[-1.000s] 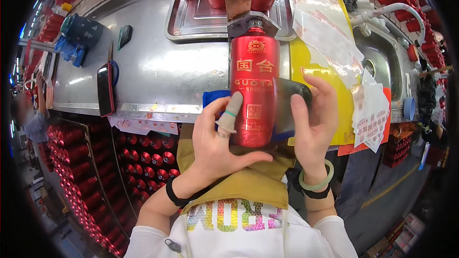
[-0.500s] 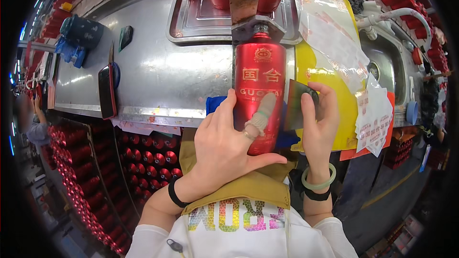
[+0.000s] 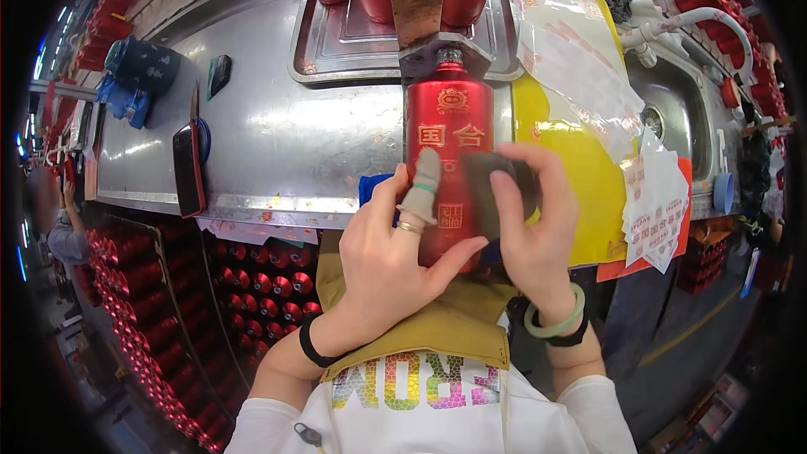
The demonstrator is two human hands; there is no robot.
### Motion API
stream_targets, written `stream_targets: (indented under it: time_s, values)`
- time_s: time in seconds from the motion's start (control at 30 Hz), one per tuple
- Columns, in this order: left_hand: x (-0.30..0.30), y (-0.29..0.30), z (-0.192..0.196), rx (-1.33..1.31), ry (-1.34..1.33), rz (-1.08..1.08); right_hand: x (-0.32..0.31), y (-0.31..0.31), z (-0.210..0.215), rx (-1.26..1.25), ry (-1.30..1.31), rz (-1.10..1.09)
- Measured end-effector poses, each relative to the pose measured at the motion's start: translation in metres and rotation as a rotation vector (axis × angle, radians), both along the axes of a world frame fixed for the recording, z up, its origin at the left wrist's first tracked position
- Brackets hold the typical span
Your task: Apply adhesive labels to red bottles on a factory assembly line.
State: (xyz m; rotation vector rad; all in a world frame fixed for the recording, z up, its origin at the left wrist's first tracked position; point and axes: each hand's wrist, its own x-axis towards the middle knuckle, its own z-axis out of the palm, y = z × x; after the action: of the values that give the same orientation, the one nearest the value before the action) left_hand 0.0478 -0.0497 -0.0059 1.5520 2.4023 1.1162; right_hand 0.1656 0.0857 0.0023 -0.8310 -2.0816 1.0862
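Observation:
A red bottle (image 3: 450, 105) with gold lettering lies in front of me, its dark neck against a metal-edged stop. My left hand (image 3: 382, 244) rests across its lower part with fingers spread. A pale cloth finger cover (image 3: 427, 178) on one finger touches the bottle's face, and the thumb stretches toward its right side. My right hand (image 3: 542, 231) pinches a dark, flat scraper-like piece (image 3: 487, 189), which is blurred and overlaps the bottle's right side. Blue cloth (image 3: 370, 187) shows beside the bottle.
A knife (image 3: 195, 105), a black-and-red case (image 3: 188, 170) and a blue-green jar (image 3: 143, 65) sit on the steel bench at left. Beyond the bottle is a metal tray (image 3: 336, 63). Label sheets (image 3: 651, 202) cover a yellow board (image 3: 580, 240) beside a sink (image 3: 672, 101).
The dark flat piece in my right hand has moved left, from beside the bottle onto its right side. My left covered finger has shifted left and slightly up along the bottle.

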Motion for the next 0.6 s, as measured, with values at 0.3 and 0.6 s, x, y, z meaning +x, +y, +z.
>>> stream_targets:
  time_s: [0.3,0.6]
  values:
    - [-0.014,0.015,0.016,-0.047,0.067,-0.028,-0.03,0.066,0.022,0.514,0.045,-0.008]
    - [-0.01,0.011,0.011,0.002,0.176,-0.014,-0.018,0.064,0.017,0.398,0.044,-0.048]
